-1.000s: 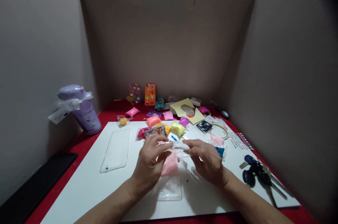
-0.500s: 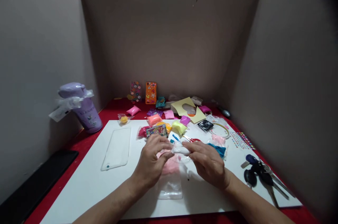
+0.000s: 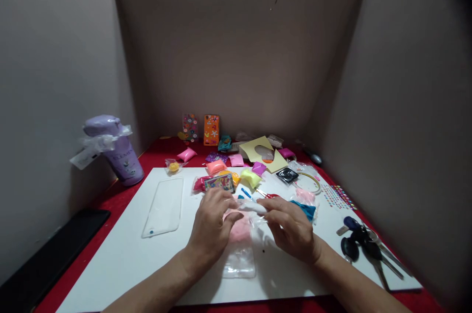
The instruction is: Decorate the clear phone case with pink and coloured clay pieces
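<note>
A small clear packet of white clay [image 3: 255, 207] is stretched between my two hands, above the board. My right hand [image 3: 289, 227] pinches its right end between thumb and fingers. At the packet's left end, the curled fingers of my left hand [image 3: 214, 219] hold the clear wrapper, with the thumb standing a little apart below. Under the hands lies a clear plastic bag [image 3: 239, 261] with flat pink material [image 3: 239, 232] at its top. Red-handled scissors [image 3: 272, 196] and a blue pen-like piece [image 3: 246, 193] lie just beyond, partly hidden.
On the white board [image 3: 121, 264] lie a clear phone case [image 3: 164, 207], keys [image 3: 365, 241], rhinestones [image 3: 337, 196] and several colored clay packets [image 3: 250, 177]. A purple tumbler [image 3: 125, 158] stands left. Two decorated cases [image 3: 211, 130] lean at the back wall.
The white clay packet looks longer and flatter between my hands. My left thumb has moved away from it slightly, and my right hand has shifted a little to the right.
</note>
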The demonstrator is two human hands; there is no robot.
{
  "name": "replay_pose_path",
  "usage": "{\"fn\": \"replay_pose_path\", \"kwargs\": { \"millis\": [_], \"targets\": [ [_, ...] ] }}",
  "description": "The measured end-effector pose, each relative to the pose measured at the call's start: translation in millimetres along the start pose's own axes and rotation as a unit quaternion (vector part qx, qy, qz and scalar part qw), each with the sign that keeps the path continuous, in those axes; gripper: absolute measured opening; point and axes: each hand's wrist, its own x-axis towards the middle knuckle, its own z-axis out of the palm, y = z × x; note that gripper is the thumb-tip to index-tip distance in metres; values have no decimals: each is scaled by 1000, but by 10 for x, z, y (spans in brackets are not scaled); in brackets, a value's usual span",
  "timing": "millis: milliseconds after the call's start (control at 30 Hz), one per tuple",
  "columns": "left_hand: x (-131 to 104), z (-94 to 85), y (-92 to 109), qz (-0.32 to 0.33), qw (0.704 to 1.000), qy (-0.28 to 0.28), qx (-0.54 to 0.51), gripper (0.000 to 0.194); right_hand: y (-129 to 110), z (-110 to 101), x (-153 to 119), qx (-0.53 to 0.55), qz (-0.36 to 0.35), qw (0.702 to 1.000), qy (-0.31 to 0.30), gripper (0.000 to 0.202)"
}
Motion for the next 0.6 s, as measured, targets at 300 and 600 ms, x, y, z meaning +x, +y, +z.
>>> {"fn": "replay_pose_path", "kwargs": {
  "millis": [300, 600],
  "targets": [
    [4, 0, 16, -4, 998, -5, -57, 11, -21, 0, 13, -40, -7, 999, -22, 40],
    [20, -28, 70, -68, 993, -2, -102, 10, -2, 5, 15, -61, -35, 996, -51, 41]
  ]
}}
